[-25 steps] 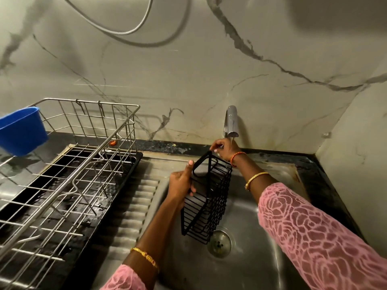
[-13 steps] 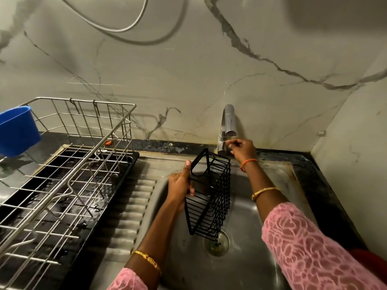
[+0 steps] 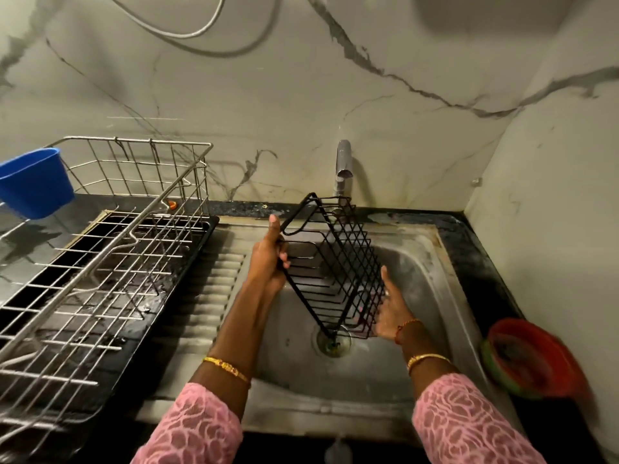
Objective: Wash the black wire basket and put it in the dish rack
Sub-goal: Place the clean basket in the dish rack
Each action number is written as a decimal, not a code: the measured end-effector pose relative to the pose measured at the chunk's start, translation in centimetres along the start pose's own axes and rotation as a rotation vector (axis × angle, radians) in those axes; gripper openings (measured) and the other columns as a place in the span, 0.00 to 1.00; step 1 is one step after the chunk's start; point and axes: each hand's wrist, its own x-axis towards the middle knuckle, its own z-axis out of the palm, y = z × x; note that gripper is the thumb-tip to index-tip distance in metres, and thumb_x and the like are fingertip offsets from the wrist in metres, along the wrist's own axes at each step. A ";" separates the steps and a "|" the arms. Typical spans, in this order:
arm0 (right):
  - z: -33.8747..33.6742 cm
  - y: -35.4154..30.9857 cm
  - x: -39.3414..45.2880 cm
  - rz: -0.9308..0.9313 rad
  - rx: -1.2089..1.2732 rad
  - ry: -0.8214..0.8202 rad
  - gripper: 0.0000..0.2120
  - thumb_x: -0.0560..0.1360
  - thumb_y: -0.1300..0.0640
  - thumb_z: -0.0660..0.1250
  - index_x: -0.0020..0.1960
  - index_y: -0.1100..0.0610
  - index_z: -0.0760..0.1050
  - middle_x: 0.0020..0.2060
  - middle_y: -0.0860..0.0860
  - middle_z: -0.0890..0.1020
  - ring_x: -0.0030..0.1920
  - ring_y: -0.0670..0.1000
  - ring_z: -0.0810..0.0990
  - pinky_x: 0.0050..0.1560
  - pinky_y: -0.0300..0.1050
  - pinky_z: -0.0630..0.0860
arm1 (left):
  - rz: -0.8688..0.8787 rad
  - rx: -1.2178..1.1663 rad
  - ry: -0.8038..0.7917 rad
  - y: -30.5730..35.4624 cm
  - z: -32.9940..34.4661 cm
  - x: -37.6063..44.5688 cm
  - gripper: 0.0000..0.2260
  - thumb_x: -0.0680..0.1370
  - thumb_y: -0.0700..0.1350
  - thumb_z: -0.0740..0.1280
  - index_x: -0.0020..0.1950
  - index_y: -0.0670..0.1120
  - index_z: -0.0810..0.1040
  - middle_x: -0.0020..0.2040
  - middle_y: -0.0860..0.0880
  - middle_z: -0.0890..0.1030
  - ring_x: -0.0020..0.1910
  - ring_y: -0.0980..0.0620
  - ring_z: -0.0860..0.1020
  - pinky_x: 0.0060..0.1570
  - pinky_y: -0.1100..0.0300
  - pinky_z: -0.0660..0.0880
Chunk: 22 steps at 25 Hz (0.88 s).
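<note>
Leaving the tap [image 3: 343, 169], the right hand [image 3: 388, 313] now rests open-fingered against the black wire basket [image 3: 335, 266], tilted over the sink [image 3: 418, 262]; the left hand [image 3: 268, 259] grips its frame. Rinsing seemingly over, the dish rack [image 3: 100, 249] waits left.

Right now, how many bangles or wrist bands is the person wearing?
3. One gold bangle on the left wrist; one gold bangle and a thin orange band on the right wrist. The pink sleeves may hide others.
</note>
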 end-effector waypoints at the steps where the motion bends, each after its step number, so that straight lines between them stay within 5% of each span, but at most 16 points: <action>1: 0.2 0.4 -0.7 -0.020 0.051 -0.041 0.52 0.59 0.27 0.68 0.73 0.53 0.60 0.68 0.60 0.69 0.66 0.62 0.71 0.62 0.67 0.68 | -0.017 -0.059 -0.004 0.1 -0.2 -0.6 0.11 0.79 0.55 0.61 0.42 0.50 0.73 0.19 0.55 0.62 0.16 0.60 0.61 0.15 0.68 0.58; 4: 1.1 0.0 -3.5 -0.138 0.057 -0.043 0.41 0.59 0.32 0.71 0.66 0.52 0.70 0.57 0.59 0.79 0.54 0.61 0.80 0.54 0.61 0.76 | 0.040 -0.055 0.015 1.1 -0.5 -2.8 0.11 0.80 0.54 0.60 0.43 0.48 0.72 0.19 0.54 0.67 0.17 0.59 0.66 0.17 0.68 0.62; 8: 0.6 -1.7 -6.5 -0.306 -0.003 -0.053 0.18 0.68 0.39 0.68 0.55 0.43 0.74 0.58 0.52 0.78 0.61 0.56 0.76 0.55 0.52 0.76 | 0.127 0.271 -0.016 2.4 -1.9 -4.9 0.16 0.82 0.53 0.55 0.48 0.42 0.75 0.36 0.49 0.84 0.28 0.56 0.79 0.27 0.64 0.75; 13: 0.8 -2.8 -8.5 -0.298 -0.243 0.028 0.32 0.54 0.30 0.74 0.56 0.40 0.76 0.70 0.50 0.67 0.70 0.57 0.64 0.68 0.59 0.64 | -0.079 0.600 0.050 1.0 -3.2 -6.4 0.25 0.79 0.65 0.50 0.50 0.45 0.74 0.49 0.42 0.77 0.37 0.52 0.77 0.36 0.60 0.72; 15: 1.7 -4.0 -10.0 -0.339 -0.327 0.013 0.47 0.45 0.30 0.76 0.62 0.44 0.74 0.68 0.54 0.69 0.67 0.57 0.69 0.62 0.57 0.72 | -0.120 0.676 0.026 2.1 -3.3 -8.0 0.29 0.75 0.70 0.52 0.59 0.48 0.71 0.51 0.44 0.77 0.42 0.50 0.76 0.41 0.59 0.70; 18: 4.5 -7.5 -13.0 -0.481 -0.456 -0.015 0.47 0.60 0.36 0.74 0.72 0.53 0.61 0.69 0.52 0.67 0.67 0.54 0.66 0.61 0.52 0.69 | -0.054 0.752 -0.061 5.0 -4.0 -9.5 0.46 0.64 0.78 0.57 0.71 0.48 0.67 0.62 0.43 0.76 0.56 0.46 0.78 0.50 0.54 0.75; 22: 11.0 -13.1 -18.3 -0.642 -0.630 -0.059 0.47 0.65 0.40 0.72 0.75 0.56 0.53 0.73 0.58 0.62 0.71 0.60 0.61 0.69 0.61 0.59 | 0.069 0.715 -0.025 12.1 -4.1 -11.0 0.52 0.55 0.77 0.67 0.70 0.49 0.67 0.61 0.40 0.76 0.54 0.44 0.79 0.46 0.53 0.77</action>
